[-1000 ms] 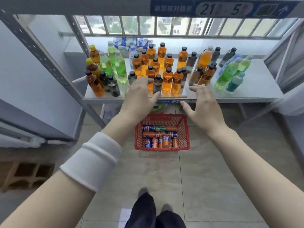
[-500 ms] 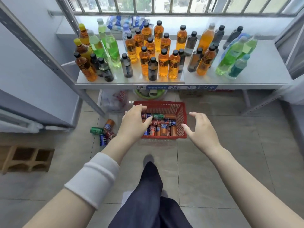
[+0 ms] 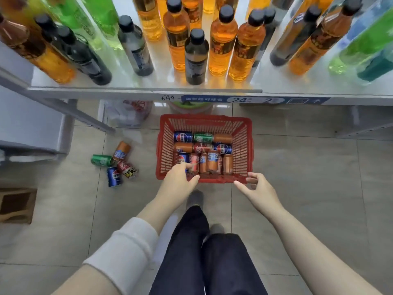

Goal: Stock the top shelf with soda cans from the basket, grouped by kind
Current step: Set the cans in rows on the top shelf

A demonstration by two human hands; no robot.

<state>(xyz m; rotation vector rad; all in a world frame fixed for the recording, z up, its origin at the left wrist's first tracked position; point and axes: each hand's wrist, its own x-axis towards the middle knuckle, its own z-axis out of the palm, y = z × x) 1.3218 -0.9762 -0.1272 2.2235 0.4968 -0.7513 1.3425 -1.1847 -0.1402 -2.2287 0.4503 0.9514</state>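
A red plastic basket (image 3: 242,143) stands on the tiled floor below the shelf edge. It holds several soda cans (image 3: 210,160) in blue, orange, red and green, lying in rows. My left hand (image 3: 180,179) hangs over the basket's near left corner with fingers spread and its fingertips over a blue can. At the near right corner, my right hand (image 3: 257,188) is open, its fingers close to the rim; contact is unclear. Neither hand holds anything. The top shelf is out of view.
A white shelf (image 3: 148,90) crowded with several bottles (image 3: 195,58) of orange, dark and green drinks juts out above the basket. Several loose cans (image 3: 114,165) lie on the floor to the left. A wooden block (image 3: 17,205) sits far left. My legs (image 3: 204,252) stand behind the basket.
Both hands have dropped from in front of the bottle shelf to the basket's near rim. My head has tilted down and moved closer, so the basket looms larger.
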